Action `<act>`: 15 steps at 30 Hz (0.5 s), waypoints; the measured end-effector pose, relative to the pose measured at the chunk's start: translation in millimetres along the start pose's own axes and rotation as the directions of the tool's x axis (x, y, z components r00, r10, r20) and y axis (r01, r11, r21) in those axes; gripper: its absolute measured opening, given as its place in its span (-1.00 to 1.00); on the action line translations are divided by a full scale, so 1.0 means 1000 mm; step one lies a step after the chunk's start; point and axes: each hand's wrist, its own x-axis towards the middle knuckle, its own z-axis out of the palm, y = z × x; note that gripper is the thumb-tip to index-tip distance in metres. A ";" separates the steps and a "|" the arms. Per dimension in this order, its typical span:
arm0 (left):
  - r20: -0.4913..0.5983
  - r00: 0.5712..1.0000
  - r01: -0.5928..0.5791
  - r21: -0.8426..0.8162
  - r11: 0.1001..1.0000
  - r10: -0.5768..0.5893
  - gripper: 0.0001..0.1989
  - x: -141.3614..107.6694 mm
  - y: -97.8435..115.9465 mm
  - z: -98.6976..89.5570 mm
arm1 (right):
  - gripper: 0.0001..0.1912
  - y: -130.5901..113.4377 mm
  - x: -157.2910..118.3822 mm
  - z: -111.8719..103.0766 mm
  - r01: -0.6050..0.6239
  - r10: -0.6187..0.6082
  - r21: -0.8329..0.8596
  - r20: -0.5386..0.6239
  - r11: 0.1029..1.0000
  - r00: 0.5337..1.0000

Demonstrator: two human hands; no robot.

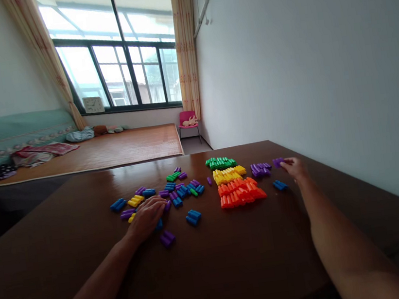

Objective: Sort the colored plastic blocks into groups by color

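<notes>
My right hand [293, 167] pinches a purple piece [278, 162] at the right of the table. Left of it lies a group of purple pieces [260, 170], and below it a blue piece [280, 185]. My left hand [151, 212] rests over the mixed blue, purple and yellow pieces, its fingers together at a small purple piece [167, 205]; whether it grips that piece is unclear. Sorted groups stand at the centre: green [221, 163], yellow [228, 175] and orange [241, 193].
The dark brown table [236, 262] fills the foreground. A blue piece [194, 217] and a purple one [167, 238] lie nearer me. Beyond the table are a bed [140, 145] and a pink chair [187, 118]; a white wall runs along the right.
</notes>
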 end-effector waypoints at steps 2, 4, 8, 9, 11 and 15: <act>0.009 1.000 0.005 0.001 1.000 -0.005 -0.71 0.000 0.000 0.000 | -0.69 0.023 -0.003 -0.001 -0.033 0.033 -0.022 0.031 0.999 0.999; 0.009 1.000 0.015 0.000 1.000 -0.015 -0.71 0.000 -0.001 0.001 | -0.68 0.040 -0.005 0.003 -0.056 0.058 -0.034 0.063 0.998 0.996; 0.009 1.000 0.024 -0.015 1.000 -0.024 -0.70 -0.001 -0.003 0.001 | -0.71 0.065 0.001 0.019 -0.091 0.098 -0.063 0.114 0.994 0.989; 0.013 1.000 0.024 -0.020 1.000 -0.024 -0.70 -0.002 -0.004 0.001 | -0.75 0.070 0.005 0.023 -0.101 0.110 -0.076 0.126 0.992 0.986; 0.026 0.999 0.029 -0.025 0.999 -0.029 -0.69 -0.002 -0.005 0.001 | -0.81 0.076 0.012 0.029 -0.124 0.140 -0.132 0.123 0.984 0.983; 0.038 0.998 0.048 -0.029 0.998 -0.047 -0.69 -0.003 -0.007 0.003 | -0.77 0.067 0.020 0.034 0.039 -0.019 -0.176 0.113 0.984 0.993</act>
